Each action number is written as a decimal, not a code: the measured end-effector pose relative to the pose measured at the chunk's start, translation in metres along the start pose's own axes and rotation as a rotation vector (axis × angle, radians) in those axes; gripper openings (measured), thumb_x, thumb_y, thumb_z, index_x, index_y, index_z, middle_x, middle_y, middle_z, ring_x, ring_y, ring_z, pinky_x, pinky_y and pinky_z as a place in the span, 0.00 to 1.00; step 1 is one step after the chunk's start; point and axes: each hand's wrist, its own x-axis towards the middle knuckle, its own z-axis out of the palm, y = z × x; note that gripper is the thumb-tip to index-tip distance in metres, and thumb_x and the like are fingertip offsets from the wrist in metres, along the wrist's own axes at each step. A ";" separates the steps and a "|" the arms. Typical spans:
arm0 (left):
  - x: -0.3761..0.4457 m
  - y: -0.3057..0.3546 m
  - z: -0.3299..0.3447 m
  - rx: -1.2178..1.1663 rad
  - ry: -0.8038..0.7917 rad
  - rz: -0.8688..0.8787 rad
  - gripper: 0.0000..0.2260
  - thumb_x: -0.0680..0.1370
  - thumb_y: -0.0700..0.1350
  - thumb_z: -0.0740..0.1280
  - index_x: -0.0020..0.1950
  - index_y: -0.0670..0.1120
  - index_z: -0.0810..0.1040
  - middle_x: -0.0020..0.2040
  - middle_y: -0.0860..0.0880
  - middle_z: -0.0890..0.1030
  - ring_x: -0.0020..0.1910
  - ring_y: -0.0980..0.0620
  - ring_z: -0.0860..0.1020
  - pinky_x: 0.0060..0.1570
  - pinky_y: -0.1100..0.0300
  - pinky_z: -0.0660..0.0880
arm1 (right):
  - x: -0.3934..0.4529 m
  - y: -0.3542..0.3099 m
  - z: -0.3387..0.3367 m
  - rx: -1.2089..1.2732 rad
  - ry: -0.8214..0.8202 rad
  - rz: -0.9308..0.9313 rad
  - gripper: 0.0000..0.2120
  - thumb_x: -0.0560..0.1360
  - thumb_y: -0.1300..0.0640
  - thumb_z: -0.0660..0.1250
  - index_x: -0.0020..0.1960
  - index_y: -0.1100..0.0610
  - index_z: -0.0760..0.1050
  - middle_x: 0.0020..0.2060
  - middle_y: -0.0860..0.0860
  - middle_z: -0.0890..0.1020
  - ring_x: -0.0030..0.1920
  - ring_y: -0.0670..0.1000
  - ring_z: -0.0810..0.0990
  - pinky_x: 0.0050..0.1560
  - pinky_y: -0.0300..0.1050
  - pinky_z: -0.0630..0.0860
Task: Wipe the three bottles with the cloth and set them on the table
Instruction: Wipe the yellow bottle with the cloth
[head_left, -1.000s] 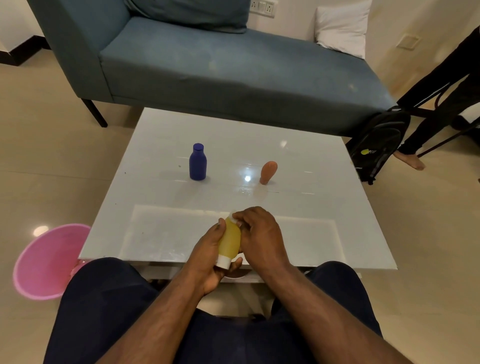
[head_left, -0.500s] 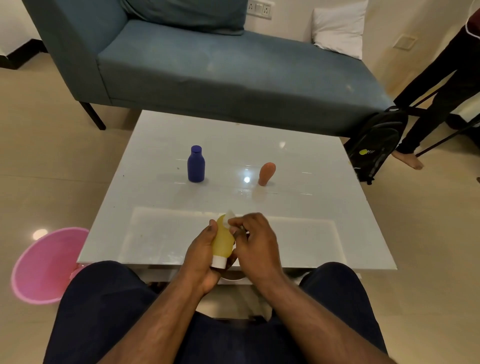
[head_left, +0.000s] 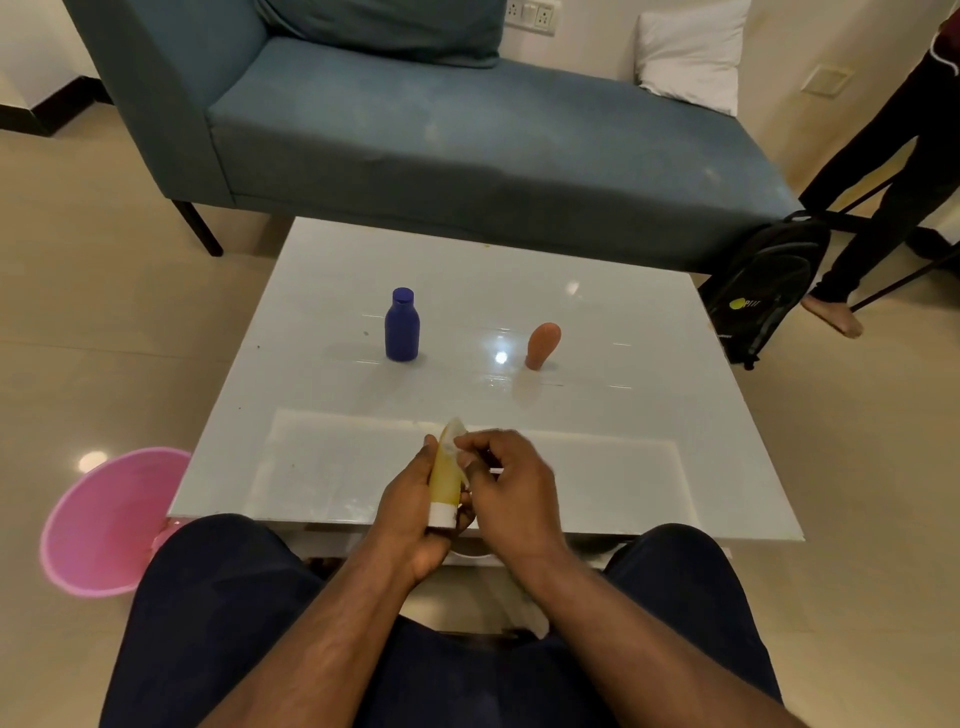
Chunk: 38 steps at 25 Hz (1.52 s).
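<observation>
A seated person's knees (head_left: 218, 613) frame the near edge of the view. Just above them, the left hand (head_left: 410, 514) grips a yellow bottle (head_left: 445, 475) around its body, white cap (head_left: 441, 514) pointing toward the person, over the near edge of the white table (head_left: 332, 457). The right hand (head_left: 506, 491) lies against the bottle's right side, its fingers (head_left: 470, 441) curled and pinching a small pale cloth (head_left: 453, 430) at the bottle's far end. Farther out on the table, a blue bottle (head_left: 401, 326) stands upright at left and an orange bottle (head_left: 542, 344) stands cap-down at right, well apart from each other. A pink basin (head_left: 98, 519) lies on the floor left of the table. Beyond the table stands a blue couch (head_left: 467, 130) with a white pillow (head_left: 691, 52); a black backpack (head_left: 763, 286) and a second person's legs (head_left: 878, 208) appear at right.
</observation>
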 end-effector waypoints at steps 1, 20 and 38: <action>0.002 -0.001 -0.001 -0.017 0.009 0.019 0.18 0.82 0.55 0.64 0.63 0.43 0.80 0.46 0.42 0.84 0.46 0.45 0.82 0.50 0.50 0.77 | -0.009 0.002 0.002 -0.011 -0.019 -0.021 0.07 0.75 0.58 0.67 0.48 0.47 0.79 0.45 0.39 0.78 0.48 0.38 0.76 0.47 0.31 0.74; -0.009 0.000 0.007 0.100 0.012 -0.014 0.23 0.79 0.60 0.67 0.64 0.44 0.79 0.49 0.42 0.85 0.42 0.46 0.84 0.36 0.54 0.76 | 0.024 0.024 -0.007 -0.320 -0.050 -0.250 0.12 0.74 0.63 0.65 0.54 0.54 0.81 0.48 0.50 0.78 0.49 0.51 0.76 0.50 0.49 0.77; -0.013 -0.001 0.007 0.172 0.008 0.031 0.30 0.76 0.69 0.61 0.63 0.45 0.79 0.50 0.41 0.86 0.46 0.44 0.83 0.38 0.53 0.80 | 0.025 0.018 -0.010 -0.442 -0.135 -0.339 0.14 0.74 0.59 0.67 0.59 0.54 0.79 0.51 0.52 0.78 0.52 0.52 0.75 0.54 0.45 0.74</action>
